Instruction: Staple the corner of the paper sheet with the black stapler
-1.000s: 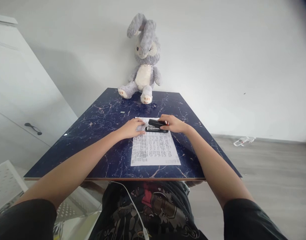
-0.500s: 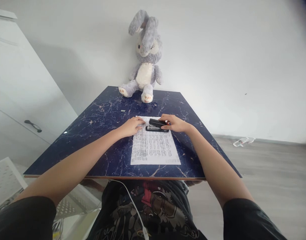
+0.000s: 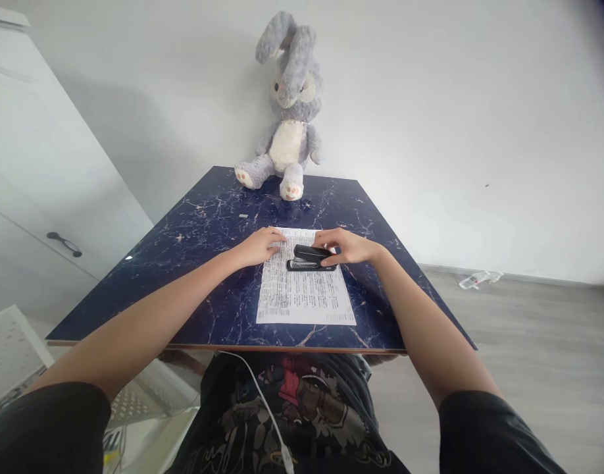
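A printed sheet of paper [image 3: 304, 293] lies on the dark blue marbled table [image 3: 203, 237]. A black stapler [image 3: 309, 258] rests across the sheet's upper part. My right hand [image 3: 349, 247] grips the stapler's right end, fingers curled over it. My left hand [image 3: 257, 245] lies on the sheet's upper left corner, fingers flat and pressing the paper down, close to the stapler's left end.
A grey plush rabbit [image 3: 288, 112] sits at the table's far edge against the white wall. A small pale scrap [image 3: 242, 216] lies on the table behind my left hand. A white cabinet [image 3: 40, 171] stands at left; a perforated white shelf [image 3: 10, 349] sits low left.
The stapler has slid a little toward me down the sheet with my right hand on it. My left hand has shifted up to the paper's top left corner.
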{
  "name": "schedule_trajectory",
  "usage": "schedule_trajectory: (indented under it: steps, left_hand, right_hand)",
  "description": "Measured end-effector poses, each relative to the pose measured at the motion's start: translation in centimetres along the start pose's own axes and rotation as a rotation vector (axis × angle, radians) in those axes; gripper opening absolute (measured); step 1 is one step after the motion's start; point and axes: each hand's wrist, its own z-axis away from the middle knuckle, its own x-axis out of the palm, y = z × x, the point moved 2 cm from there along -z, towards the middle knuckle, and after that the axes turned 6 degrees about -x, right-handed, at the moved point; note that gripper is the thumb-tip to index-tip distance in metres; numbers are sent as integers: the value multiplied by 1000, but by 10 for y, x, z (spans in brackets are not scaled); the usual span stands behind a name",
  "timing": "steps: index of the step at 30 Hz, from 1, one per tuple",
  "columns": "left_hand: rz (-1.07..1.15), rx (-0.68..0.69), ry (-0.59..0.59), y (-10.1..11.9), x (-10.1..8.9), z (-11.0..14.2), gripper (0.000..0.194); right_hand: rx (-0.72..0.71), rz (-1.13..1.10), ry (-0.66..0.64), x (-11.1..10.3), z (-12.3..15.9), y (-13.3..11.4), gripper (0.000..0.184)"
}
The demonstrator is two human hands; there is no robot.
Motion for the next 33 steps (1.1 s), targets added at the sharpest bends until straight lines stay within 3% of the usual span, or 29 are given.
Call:
schedule_trajectory:
  steps: [12, 22, 33]
  left_hand:
    - [38, -24, -95, 2, -11, 3, 42]
    - [60, -24, -75, -3, -6, 0, 41]
    - [69, -34, -100, 0, -9, 3, 42]
  right_hand:
    - [34, -30, -52, 2, -2, -3, 32]
    - [53, -45, -59, 2, -2, -2, 35]
    - [30, -352, -154, -3, 15, 23, 48]
